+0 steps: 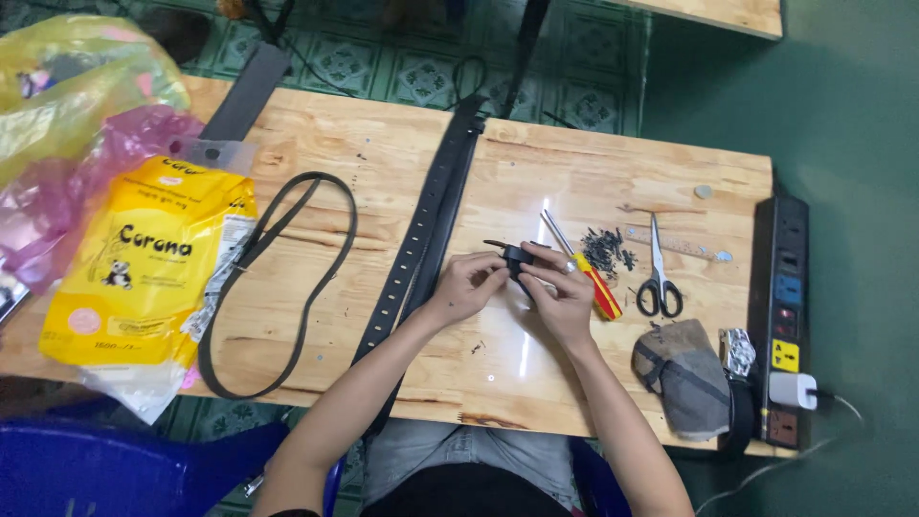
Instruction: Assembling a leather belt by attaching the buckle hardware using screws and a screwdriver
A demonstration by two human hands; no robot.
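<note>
My left hand [466, 285] and my right hand [563, 295] meet over the middle of the wooden table [536, 373]. Together they pinch a small black strap piece [515, 255] between the fingertips. A long black belt with punched holes [426, 230] lies just left of my left hand, running from the far edge to the near edge. A screwdriver with a red and yellow handle [592, 276] lies partly under my right hand.
A pile of small dark screws [607, 251] and black-handled scissors [658, 278] lie to the right. A grey pouch [687, 375], a wristwatch [738, 352] and a power strip [787, 316] sit at the right edge. A thin black loop [278, 278], a yellow packet [153, 263] and plastic bags [67, 124] lie left.
</note>
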